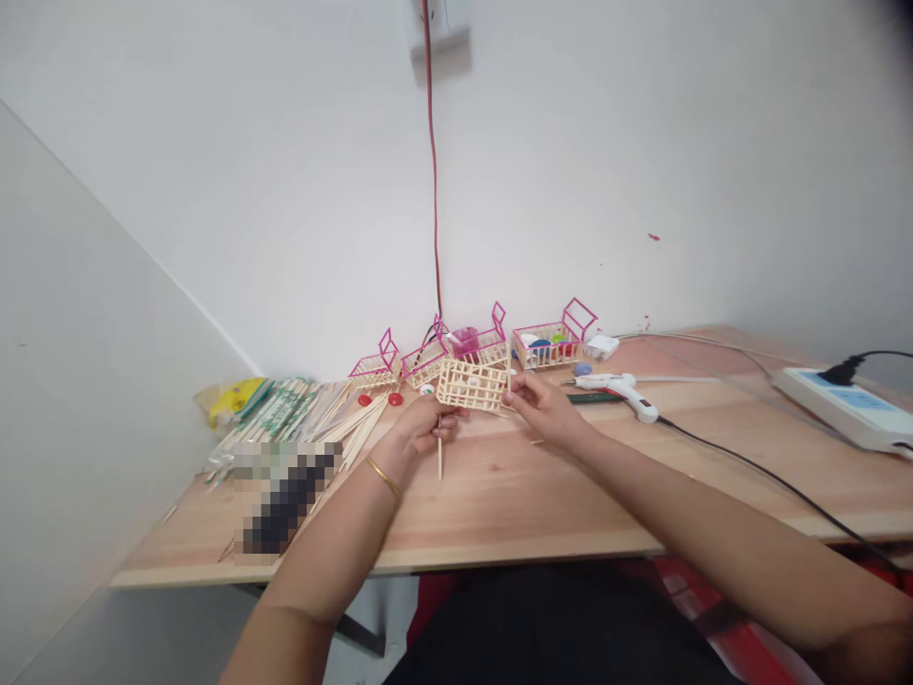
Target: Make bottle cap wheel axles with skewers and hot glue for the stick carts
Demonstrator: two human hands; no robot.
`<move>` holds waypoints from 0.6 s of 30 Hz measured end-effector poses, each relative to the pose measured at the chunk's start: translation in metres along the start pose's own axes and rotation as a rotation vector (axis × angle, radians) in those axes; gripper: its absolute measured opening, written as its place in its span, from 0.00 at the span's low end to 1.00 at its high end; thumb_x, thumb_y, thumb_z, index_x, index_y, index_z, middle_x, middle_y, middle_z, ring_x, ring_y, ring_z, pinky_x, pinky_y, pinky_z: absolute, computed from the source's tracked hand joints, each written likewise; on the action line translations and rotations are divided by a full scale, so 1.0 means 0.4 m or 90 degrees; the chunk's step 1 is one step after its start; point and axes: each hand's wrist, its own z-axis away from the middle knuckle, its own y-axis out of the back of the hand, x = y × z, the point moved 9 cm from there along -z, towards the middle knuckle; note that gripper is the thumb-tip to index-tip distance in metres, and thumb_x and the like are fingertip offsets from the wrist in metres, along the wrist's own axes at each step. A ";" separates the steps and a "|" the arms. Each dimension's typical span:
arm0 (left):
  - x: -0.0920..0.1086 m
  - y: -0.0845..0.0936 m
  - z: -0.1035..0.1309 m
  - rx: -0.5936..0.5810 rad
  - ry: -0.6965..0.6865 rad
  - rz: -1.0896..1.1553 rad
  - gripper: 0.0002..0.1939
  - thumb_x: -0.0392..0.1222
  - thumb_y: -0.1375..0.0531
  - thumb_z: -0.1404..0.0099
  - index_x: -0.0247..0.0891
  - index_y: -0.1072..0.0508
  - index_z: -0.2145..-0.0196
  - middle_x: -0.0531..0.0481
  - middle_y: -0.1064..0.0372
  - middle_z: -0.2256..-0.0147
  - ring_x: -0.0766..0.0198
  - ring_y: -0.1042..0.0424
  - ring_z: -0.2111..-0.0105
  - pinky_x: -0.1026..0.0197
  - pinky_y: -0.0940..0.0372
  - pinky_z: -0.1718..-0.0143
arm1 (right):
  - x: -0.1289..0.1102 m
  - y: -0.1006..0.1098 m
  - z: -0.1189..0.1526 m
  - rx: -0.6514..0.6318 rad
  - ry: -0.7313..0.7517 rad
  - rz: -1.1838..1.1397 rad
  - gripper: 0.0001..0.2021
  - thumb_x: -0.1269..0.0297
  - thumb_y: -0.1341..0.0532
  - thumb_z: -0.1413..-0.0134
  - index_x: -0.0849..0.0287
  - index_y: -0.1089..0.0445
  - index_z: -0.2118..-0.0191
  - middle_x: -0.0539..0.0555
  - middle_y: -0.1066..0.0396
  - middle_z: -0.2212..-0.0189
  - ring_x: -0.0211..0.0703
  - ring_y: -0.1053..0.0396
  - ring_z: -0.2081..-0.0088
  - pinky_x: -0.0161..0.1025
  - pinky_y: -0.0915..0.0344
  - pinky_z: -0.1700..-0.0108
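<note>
A small lattice of pale wooden sticks [474, 384] is raised above the table between my hands, its grid facing me. My left hand [426, 424] is closed at its lower left corner, and a loose-looking stick [440, 459] points down from those fingers. At the right edge of the lattice, my right hand [536, 403] pinches near an upright stick. Behind it stand small stick carts with pink rims and handles; the right one [548, 344] holds coloured round pieces. Two red pieces [395, 400] lie left of my left hand.
A white glue gun [622, 388] lies on the wooden table [499, 514], its black cable running to the right front. At far right is a white power strip [848, 404]. Packaged sticks [281, 414] and a yellow bag [239, 400] are at the left. A pixelated dark patch [289, 499] is near the front.
</note>
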 end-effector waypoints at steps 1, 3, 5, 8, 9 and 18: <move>0.004 0.000 0.001 0.004 -0.010 -0.007 0.09 0.30 0.41 0.48 0.35 0.39 0.70 0.54 0.36 0.77 0.80 0.55 0.87 0.75 0.63 0.87 | -0.004 0.000 0.000 -0.002 0.005 0.006 0.07 0.58 0.43 0.44 0.56 0.37 0.67 0.51 0.32 0.71 0.42 0.34 0.69 0.39 0.36 0.66; 0.013 -0.003 0.006 0.004 -0.030 -0.023 0.11 0.30 0.39 0.49 0.35 0.38 0.70 0.54 0.36 0.77 0.81 0.55 0.87 0.75 0.63 0.87 | -0.013 0.001 0.000 -0.001 0.015 0.014 0.07 0.58 0.44 0.44 0.56 0.36 0.67 0.51 0.32 0.72 0.42 0.34 0.69 0.39 0.36 0.66; 0.020 -0.011 0.013 -0.015 -0.045 -0.035 0.13 0.30 0.37 0.51 0.34 0.37 0.69 0.53 0.35 0.75 0.81 0.54 0.86 0.75 0.62 0.86 | -0.026 0.006 0.001 0.002 0.029 0.019 0.07 0.58 0.44 0.44 0.56 0.37 0.67 0.51 0.33 0.72 0.42 0.34 0.70 0.39 0.36 0.66; 0.022 -0.026 0.020 -0.069 -0.040 -0.041 0.15 0.33 0.33 0.51 0.31 0.35 0.68 0.50 0.33 0.72 0.82 0.53 0.85 0.75 0.61 0.86 | -0.053 0.018 0.004 0.011 0.063 0.037 0.06 0.59 0.45 0.43 0.55 0.37 0.66 0.52 0.33 0.71 0.42 0.34 0.68 0.40 0.36 0.64; 0.019 -0.029 0.022 -0.083 -0.031 -0.042 0.15 0.36 0.33 0.51 0.31 0.34 0.68 0.49 0.32 0.72 0.82 0.53 0.85 0.74 0.61 0.86 | -0.064 0.023 0.006 0.017 0.077 0.044 0.06 0.59 0.45 0.42 0.55 0.37 0.66 0.53 0.32 0.70 0.43 0.34 0.67 0.41 0.36 0.62; -0.073 -0.034 0.024 -0.129 0.172 -0.075 0.18 0.48 0.36 0.43 0.26 0.30 0.68 0.41 0.30 0.74 0.80 0.53 0.86 0.72 0.65 0.86 | -0.103 0.040 0.010 0.045 0.168 0.112 0.05 0.61 0.46 0.41 0.55 0.39 0.67 0.58 0.31 0.59 0.49 0.34 0.52 0.46 0.39 0.52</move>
